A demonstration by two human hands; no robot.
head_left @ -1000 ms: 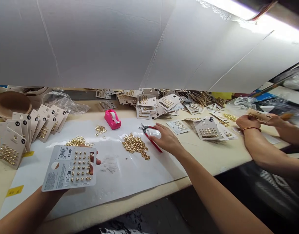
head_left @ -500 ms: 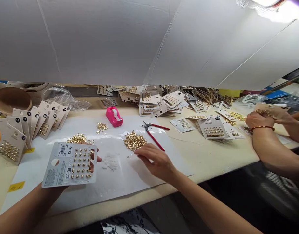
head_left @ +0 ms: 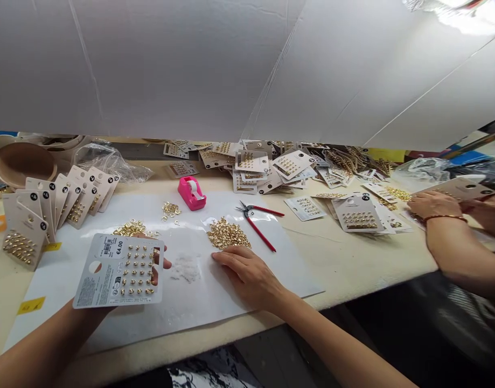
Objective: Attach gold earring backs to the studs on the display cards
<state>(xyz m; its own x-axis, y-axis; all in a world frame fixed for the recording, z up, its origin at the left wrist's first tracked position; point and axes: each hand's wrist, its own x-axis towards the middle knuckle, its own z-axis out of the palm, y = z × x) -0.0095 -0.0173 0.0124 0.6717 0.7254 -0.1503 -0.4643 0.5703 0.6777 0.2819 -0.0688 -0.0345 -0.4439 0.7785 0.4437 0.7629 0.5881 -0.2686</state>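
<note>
My left hand holds a white earring card with rows of small gold studs, back side up, a barcode and price on it. My right hand rests palm down on the white sheet, fingers stretched flat, its fingertips just below a pile of loose gold earrings. Red-handled snips lie on the sheet to the right of the pile.
A pink tape dispenser, smaller gold heaps, fanned cards at left, a big heap of cards at the back. Another person's hands work with a card at the right. A bowl sits far left.
My right hand left the red snips, came back toward me past the gold pile and now lies flat just below it. The card in my left hand stayed put.
</note>
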